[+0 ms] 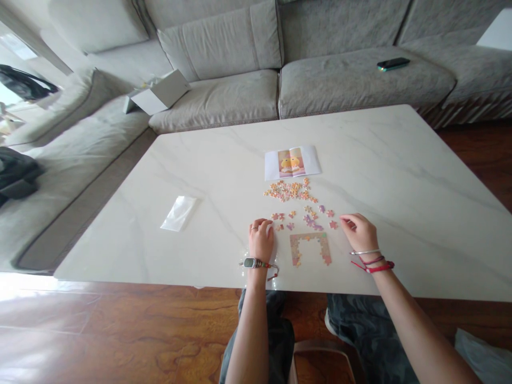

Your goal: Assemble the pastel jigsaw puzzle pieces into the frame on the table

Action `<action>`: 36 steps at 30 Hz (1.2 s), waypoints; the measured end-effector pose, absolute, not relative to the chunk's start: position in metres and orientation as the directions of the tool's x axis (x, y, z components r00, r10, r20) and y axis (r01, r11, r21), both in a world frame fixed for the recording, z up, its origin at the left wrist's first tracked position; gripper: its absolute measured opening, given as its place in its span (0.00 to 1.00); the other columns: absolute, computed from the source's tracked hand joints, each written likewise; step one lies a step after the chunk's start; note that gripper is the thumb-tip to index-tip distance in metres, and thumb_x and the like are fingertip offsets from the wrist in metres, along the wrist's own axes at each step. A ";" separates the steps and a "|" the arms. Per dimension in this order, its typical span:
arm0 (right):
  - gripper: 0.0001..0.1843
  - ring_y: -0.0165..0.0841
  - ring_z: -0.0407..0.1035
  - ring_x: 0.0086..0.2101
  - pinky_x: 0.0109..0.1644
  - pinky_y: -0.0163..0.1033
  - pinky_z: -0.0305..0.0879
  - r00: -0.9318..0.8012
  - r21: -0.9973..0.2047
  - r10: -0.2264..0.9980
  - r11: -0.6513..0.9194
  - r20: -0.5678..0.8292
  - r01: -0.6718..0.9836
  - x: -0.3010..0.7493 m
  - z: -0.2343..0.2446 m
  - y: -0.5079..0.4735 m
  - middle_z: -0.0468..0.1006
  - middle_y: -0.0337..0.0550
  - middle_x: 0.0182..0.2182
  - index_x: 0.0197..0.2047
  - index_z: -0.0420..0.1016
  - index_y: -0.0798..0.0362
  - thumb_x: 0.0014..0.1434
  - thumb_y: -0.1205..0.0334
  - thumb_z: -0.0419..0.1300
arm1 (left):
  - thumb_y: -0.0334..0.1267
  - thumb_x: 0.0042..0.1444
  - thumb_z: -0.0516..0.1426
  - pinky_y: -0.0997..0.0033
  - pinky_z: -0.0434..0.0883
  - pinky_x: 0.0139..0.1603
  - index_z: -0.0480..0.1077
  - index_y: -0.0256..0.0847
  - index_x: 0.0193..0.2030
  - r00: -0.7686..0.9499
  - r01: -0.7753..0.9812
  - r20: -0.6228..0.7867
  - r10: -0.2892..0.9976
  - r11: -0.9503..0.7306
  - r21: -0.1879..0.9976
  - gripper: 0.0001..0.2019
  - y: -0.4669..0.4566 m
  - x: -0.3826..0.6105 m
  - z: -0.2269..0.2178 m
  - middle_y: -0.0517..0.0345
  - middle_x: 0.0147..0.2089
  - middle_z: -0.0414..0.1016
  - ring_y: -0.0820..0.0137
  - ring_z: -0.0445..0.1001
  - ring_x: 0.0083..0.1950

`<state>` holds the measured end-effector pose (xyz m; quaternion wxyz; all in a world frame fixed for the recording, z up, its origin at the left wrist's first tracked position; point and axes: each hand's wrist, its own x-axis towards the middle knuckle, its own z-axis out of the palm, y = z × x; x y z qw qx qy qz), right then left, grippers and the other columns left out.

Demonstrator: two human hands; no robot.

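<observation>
My left hand (261,239) rests on the table left of the loose jigsaw pieces (309,220), its fingers loosely bent and apart, with nothing seen in them. To the right of the pieces, my right hand (362,233) has its fingers curled in towards the thumb; whether a small piece is between them is hidden. Between the hands lies a partly joined jigsaw border (295,246), with a top edge and two sides. Beyond it is a heap of orange and pink jigsaw pieces (285,190). A creased picture sheet (272,164) showing two yellow figures lies behind the heap.
A clear plastic bag (178,213) lies on the left of the white marble-look table (224,160). A grey sofa (240,98) stands behind, with a white box (162,93) and a phone (393,64) on it. The table's front edge is close to my legs.
</observation>
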<state>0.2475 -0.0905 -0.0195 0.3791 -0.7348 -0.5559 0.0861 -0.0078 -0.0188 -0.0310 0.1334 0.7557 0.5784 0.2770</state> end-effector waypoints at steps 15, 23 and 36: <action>0.10 0.28 0.64 0.24 0.29 0.34 0.61 0.352 -0.672 0.879 -0.050 0.321 0.738 0.248 -0.018 -0.090 0.72 0.42 0.26 0.30 0.72 0.54 0.50 0.64 0.50 | 0.33 0.51 0.51 0.60 0.62 0.48 0.69 0.41 0.43 0.126 0.851 0.280 0.952 -0.249 0.463 0.13 -0.014 0.001 -0.032 0.51 0.42 0.66 0.64 0.63 0.44; 0.09 0.28 0.64 0.23 0.29 0.34 0.62 0.348 -0.691 0.877 -0.026 0.332 0.723 0.249 -0.019 -0.089 0.72 0.42 0.26 0.30 0.72 0.54 0.51 0.64 0.50 | 0.36 0.50 0.52 0.60 0.62 0.49 0.70 0.44 0.40 0.155 0.833 0.318 0.935 -0.297 0.467 0.11 -0.012 0.021 -0.030 0.53 0.43 0.65 0.64 0.62 0.46; 0.09 0.27 0.63 0.22 0.29 0.34 0.61 0.345 -0.694 0.886 -0.038 0.309 0.719 0.258 -0.018 -0.095 0.72 0.41 0.26 0.31 0.72 0.54 0.50 0.66 0.51 | 0.39 0.48 0.55 0.61 0.62 0.50 0.72 0.44 0.34 0.154 0.838 0.280 0.948 -0.276 0.471 0.08 -0.010 0.047 -0.028 0.54 0.45 0.65 0.62 0.59 0.49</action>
